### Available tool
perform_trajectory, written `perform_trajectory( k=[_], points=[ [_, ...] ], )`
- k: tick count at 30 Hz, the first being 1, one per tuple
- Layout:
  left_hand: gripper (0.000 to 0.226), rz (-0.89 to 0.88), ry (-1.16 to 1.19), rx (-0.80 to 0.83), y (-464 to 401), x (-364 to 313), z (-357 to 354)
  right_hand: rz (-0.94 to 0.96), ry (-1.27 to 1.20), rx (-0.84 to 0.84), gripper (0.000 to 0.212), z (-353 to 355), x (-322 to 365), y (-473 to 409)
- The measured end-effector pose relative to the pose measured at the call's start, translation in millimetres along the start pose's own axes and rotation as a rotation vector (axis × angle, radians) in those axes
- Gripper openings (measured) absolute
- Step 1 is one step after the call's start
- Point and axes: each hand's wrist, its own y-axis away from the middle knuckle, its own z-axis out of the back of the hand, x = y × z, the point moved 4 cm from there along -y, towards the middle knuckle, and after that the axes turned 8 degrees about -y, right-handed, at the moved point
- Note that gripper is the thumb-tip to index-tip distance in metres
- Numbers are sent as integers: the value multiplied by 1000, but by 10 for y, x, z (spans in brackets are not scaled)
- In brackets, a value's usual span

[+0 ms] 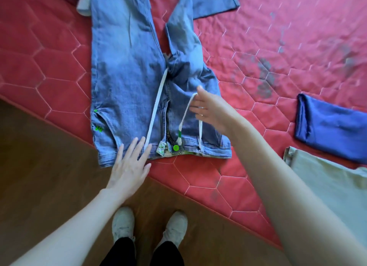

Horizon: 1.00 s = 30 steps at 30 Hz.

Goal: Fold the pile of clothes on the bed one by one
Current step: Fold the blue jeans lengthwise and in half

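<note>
Your light-blue jeans [127,83] carry the only markings in view: a small bright-green embroidered mark [99,129] by the left pocket, shaped like an "M" though too blurred to read for certain, and a green button [176,147] at the waistband whose lettering cannot be read.

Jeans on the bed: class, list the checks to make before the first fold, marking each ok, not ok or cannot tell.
1. Jeans spread front up on the red quilt: ok.
2. Legs flat: not ok, one bunches at the crotch.
3. White drawstring tucked in: not ok, it trails loose.
4. Left hand flat at the waistband: ok.
5. Right hand free: ok, open.
6. Leg hems straight: cannot tell, out of view.
</note>
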Motion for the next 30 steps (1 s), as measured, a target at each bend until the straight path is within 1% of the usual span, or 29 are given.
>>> perform_trajectory(
  k=[2,4,6,7,8,9,11,13,15,16,18,19,21,23,24,25,26,28,30],
  points=[
    [66,19,-25,0,45,69,-31,93,127,-150,45,127,81,-103],
    [64,13,-81,-1,97,134,-79,271,363,-280,36,242,79,-107],
    [70,29,-117,39,158,206,-125,393,602,-382,26,359,-55,-51],
    [72,44,-121,52,194,238,-145,415,655,-420,21,413,-172,-14],
    [74,60,-119,54,232,266,-170,418,689,-453,25,471,-301,20],
    [74,86,-105,54,272,299,-186,404,708,-476,34,529,-446,48],
    [70,166,-26,39,335,379,-186,321,716,-491,51,623,-754,105],
    [62,271,115,1,364,462,-159,205,690,-490,60,672,-1067,166],
    [56,395,298,-96,362,522,-94,133,678,-532,59,709,-1285,212],
    [56,464,375,-157,350,552,-63,114,662,-560,57,721,-1345,219],
    [61,636,505,-236,314,617,-14,61,533,-614,56,742,-1401,212],
    [65,746,583,-229,294,655,-7,32,438,-635,57,755,-1418,201],
    [66,966,743,-125,250,728,-79,-16,259,-669,54,783,-1454,187],
    [57,1109,829,-35,235,773,-118,-49,20,-660,44,813,-1490,178],
    [47,1153,877,-35,232,796,-129,-64,-126,-638,38,815,-1502,177],
    [31,1181,931,-62,239,820,-131,-62,-240,-633,35,816,-1496,190],
    [21,1188,979,-99,255,831,-112,-29,-284,-660,36,840,-1462,214],
    [27,1131,1021,-187,282,858,-43,95,-225,-774,38,894,-1321,299],
    [18,1057,1031,-263,317,846,90,249,-151,-852,38,849,-1111,428]
  ],
)
